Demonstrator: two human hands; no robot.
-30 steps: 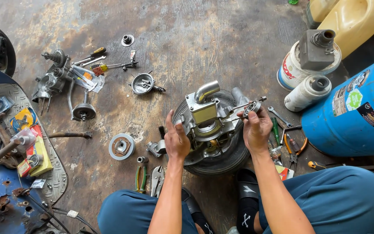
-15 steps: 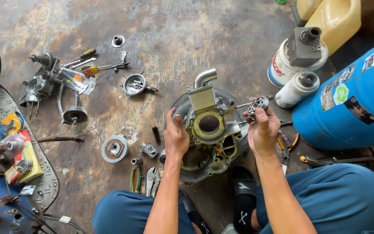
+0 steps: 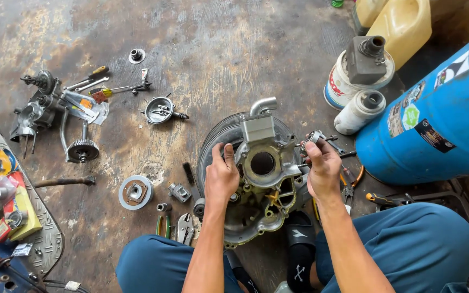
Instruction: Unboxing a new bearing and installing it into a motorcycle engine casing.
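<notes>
Head view: two bare hands on a metal engine casing (image 3: 261,179) at the middle of the frame.

Much of the casing's lower left edge is hidden behind the left hand (image 3: 221,179), which lies flat and open on it, fingers spread. The right hand (image 3: 321,169) is closed around a small metal part (image 3: 315,135) at the casing's right edge; its shape is hard to make out. A dark wheel (image 3: 218,135) shows only partly beneath the casing. To the right a blue drum (image 3: 435,119) is cut off by the frame. Pliers (image 3: 348,190) lie half hidden behind the right wrist. A round pulley (image 3: 135,192) sits to the lower left.
</notes>
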